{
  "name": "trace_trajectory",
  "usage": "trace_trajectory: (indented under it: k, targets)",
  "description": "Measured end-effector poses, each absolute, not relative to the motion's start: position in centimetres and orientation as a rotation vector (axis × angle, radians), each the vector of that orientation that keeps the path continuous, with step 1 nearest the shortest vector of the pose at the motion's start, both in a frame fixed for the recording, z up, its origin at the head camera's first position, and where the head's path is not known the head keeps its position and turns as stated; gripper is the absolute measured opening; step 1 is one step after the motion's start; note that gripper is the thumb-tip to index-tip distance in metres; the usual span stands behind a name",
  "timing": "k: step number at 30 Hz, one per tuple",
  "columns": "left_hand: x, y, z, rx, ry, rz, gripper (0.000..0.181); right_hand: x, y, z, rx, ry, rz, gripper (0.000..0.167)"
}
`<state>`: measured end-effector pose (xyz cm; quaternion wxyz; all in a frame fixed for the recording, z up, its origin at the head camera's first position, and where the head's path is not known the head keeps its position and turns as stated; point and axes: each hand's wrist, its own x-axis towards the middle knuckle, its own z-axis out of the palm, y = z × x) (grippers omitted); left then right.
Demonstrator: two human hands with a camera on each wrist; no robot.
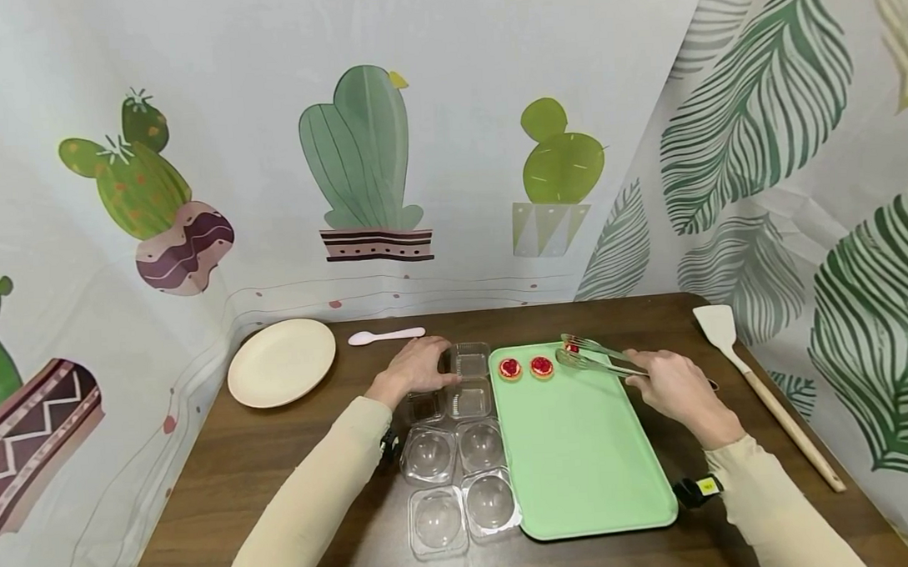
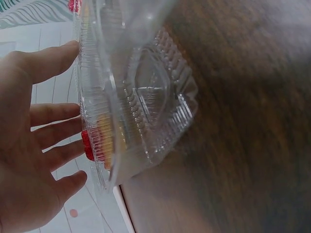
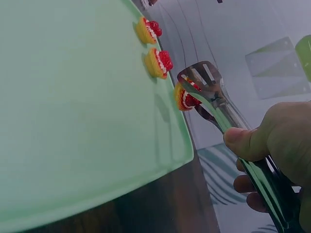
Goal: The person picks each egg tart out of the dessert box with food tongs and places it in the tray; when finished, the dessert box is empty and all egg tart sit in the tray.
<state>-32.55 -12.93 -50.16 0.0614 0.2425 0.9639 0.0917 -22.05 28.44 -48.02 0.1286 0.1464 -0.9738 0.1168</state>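
Note:
My right hand (image 1: 675,392) grips metal tongs (image 1: 603,367) over the far right part of the green tray (image 1: 580,446). In the right wrist view the tong heads stand around a small red-topped tart (image 3: 182,97). Two more tarts, one left (image 1: 509,368) and one beside it (image 1: 542,367), sit along the tray's far edge. My left hand (image 1: 415,368) is at the clear plastic boxes (image 1: 469,362), its fingers loosely extended with the tips at a box wall. A red and yellow piece (image 2: 99,145) shows at that wall in the left wrist view; whether it lies inside I cannot tell.
Several clear domed lids (image 1: 430,454) stand left of the tray. A cream plate (image 1: 282,363) and a pale pink spoon (image 1: 386,336) lie at the back left. Along the right edge lies a white spatula (image 1: 765,389) with a wooden handle. A printed cloth (image 1: 457,150) hangs behind.

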Motion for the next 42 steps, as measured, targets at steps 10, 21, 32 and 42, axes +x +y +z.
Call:
trace_trajectory:
  k: [10, 21, 32, 42]
  targets:
    - [-32.5, -12.8, -50.1, 0.722, 2.915, 0.268, 0.076, -21.8, 29.0, -48.8, 0.402, -2.876, 0.332, 0.044]
    - [-32.5, -12.9, -50.1, 0.733, 2.909, 0.278, 0.075, -21.9, 28.8, -49.2, 0.406, -2.851, 0.318, 0.045]
    - [-32.6, -13.1, -50.4, 0.738, 2.913, 0.291, 0.074, -21.8, 28.6, -49.2, 0.413, -2.844, 0.281, 0.044]
    - [-32.5, -13.0, -50.3, 0.739, 2.918, 0.308, 0.073, -21.2, 28.7, -48.5, 0.399, -2.877, 0.244, 0.049]
